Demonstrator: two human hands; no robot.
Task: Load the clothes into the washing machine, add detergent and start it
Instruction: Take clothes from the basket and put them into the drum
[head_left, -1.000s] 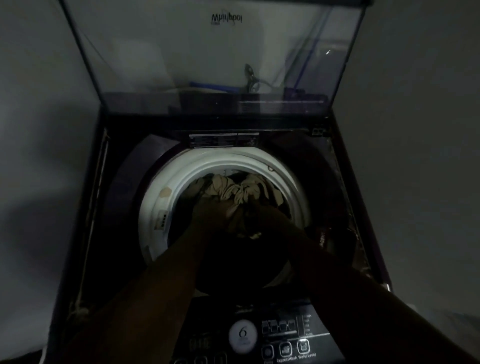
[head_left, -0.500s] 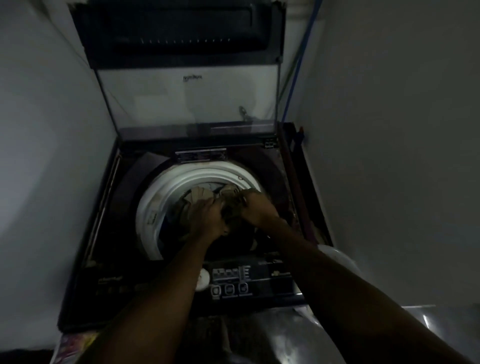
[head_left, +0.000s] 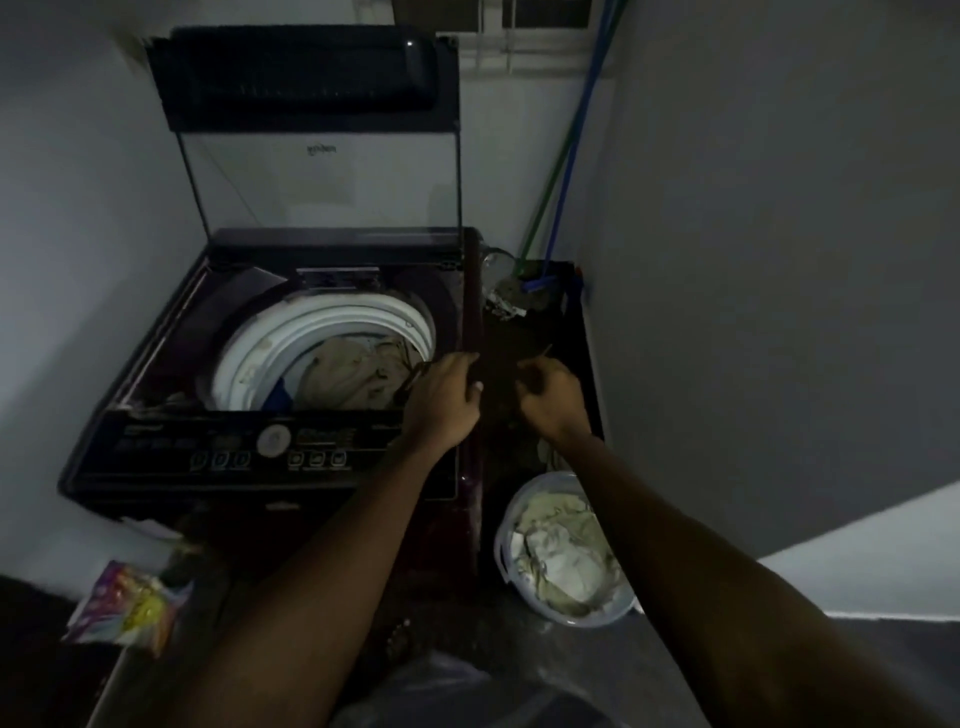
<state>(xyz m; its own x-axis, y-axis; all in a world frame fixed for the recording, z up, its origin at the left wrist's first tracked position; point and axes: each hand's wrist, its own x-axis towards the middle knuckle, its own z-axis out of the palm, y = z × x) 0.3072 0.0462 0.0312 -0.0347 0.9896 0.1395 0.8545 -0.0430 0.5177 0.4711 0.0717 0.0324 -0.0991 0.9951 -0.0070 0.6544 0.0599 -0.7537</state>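
Observation:
The top-loading washing machine (head_left: 156, 364) stands with its glass lid (head_left: 322, 182) raised. Beige and blue clothes (head_left: 353, 374) lie inside the white-rimmed drum (head_left: 260, 353). My left hand (head_left: 441, 400) hovers over the machine's right edge with its fingers loosely curled, and I see nothing in it. My right hand (head_left: 550, 400) is just right of the machine over the dark gap, also loosely curled with nothing visible in it. A white bucket (head_left: 501, 545) of pale clothes (head_left: 561, 556) stands on the floor below my right forearm. A colourful detergent packet (head_left: 130, 608) lies on the floor at lower left.
The control panel (head_left: 270, 447) with a round dial runs along the machine's front. Blue and green mop handles (head_left: 571, 145) lean in the back right corner above some clutter (head_left: 509, 296). Walls close in on the left and right. The scene is dim.
Both hands have come up out of the drum and shifted right, past the machine's right edge. The view has pulled back, showing the bucket and the packet.

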